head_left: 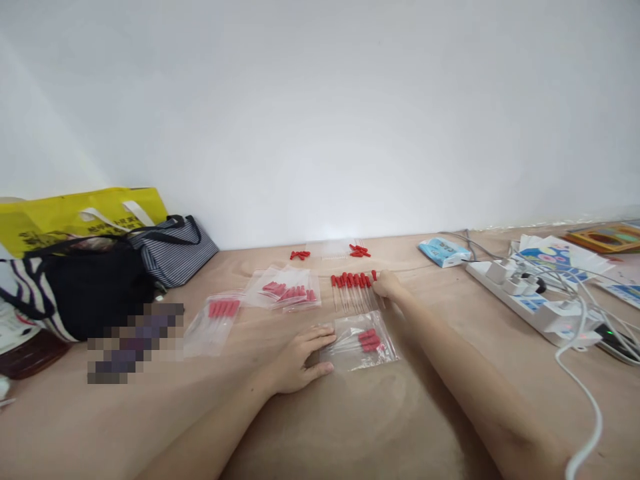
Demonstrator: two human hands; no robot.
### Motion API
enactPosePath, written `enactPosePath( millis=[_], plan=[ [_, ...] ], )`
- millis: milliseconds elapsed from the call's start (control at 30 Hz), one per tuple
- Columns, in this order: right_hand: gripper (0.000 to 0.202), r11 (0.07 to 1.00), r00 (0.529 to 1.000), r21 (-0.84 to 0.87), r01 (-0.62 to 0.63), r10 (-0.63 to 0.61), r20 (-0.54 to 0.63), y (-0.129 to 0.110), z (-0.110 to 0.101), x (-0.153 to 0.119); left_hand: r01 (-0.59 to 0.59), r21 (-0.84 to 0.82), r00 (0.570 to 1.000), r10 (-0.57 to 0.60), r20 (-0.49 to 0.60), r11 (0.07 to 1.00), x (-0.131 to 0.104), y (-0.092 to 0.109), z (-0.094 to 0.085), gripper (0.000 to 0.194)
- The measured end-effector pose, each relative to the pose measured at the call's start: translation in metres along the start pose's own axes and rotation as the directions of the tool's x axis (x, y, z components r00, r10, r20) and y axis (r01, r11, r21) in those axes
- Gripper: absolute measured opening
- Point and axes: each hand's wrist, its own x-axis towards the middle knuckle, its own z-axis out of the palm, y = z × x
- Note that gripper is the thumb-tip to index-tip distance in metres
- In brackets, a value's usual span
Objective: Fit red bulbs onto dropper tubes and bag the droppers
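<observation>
My left hand lies on the table with its fingers apart, its fingertips at the left edge of a clear bag that holds several red-capped pieces. Beyond the bag, several clear droppers with red bulbs lie side by side. My right hand is at the right end of this row, fingers closed around or beside a red-bulbed dropper; the fingertips are partly hidden. Left of the row, more clear bags with red bulbs overlap, and another filled bag lies nearer.
Two small piles of red bulbs lie near the wall. A blue tissue pack, a white power strip and cables are at the right. A black bag, striped bag and yellow bag stand left.
</observation>
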Motion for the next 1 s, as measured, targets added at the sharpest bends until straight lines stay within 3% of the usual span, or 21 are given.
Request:
enactPosePath(
  millis=[67, 200, 267, 367, 533, 733, 900, 1000],
  plan=[
    [0.014, 0.995, 0.999, 0.089, -0.04, 0.042, -0.014, 0.003, -0.009, -0.006, 0.0, -0.007, 1.0, 0.001, 0.003, 1.0, -0.001, -0.002, 0.001, 0.047],
    [0.046, 0.963, 0.997, 0.263, -0.061, 0.073, -0.036, 0.018, -0.031, -0.034, 0.017, -0.001, 1.0, -0.017, 0.008, 1.0, -0.001, -0.001, 0.0, 0.047],
    [0.057, 0.905, 0.996, 0.424, -0.039, 0.072, -0.061, 0.027, -0.037, -0.052, 0.022, 0.008, 1.0, -0.022, 0.016, 1.0, 0.0, 0.001, -0.001, 0.047],
    [0.06, 0.792, 0.988, 0.61, -0.017, 0.106, -0.111, 0.034, -0.037, -0.077, 0.027, 0.015, 0.999, -0.027, 0.027, 1.0, 0.001, 0.004, -0.003, 0.047],
    [0.051, 0.661, 0.987, 0.75, -0.019, 0.132, -0.091, 0.025, -0.028, -0.1, 0.047, 0.008, 0.998, -0.047, 0.029, 0.999, 0.001, 0.006, -0.004, 0.047],
    [0.042, 0.598, 0.989, 0.787, -0.149, 0.106, 0.107, 0.011, -0.021, -0.116, 0.064, 0.016, 0.998, -0.064, 0.028, 0.998, -0.001, 0.004, -0.003, 0.055],
    [0.041, 0.709, 0.958, 0.683, -0.174, -0.038, 0.284, 0.012, -0.021, -0.12, 0.056, 0.012, 0.998, -0.057, 0.021, 0.998, -0.001, 0.002, -0.002, 0.058],
    [0.044, 0.717, 0.918, 0.658, -0.231, -0.063, 0.391, 0.012, -0.021, -0.119, 0.055, 0.007, 0.998, -0.055, 0.022, 0.998, -0.001, 0.003, -0.002, 0.057]
  ],
)
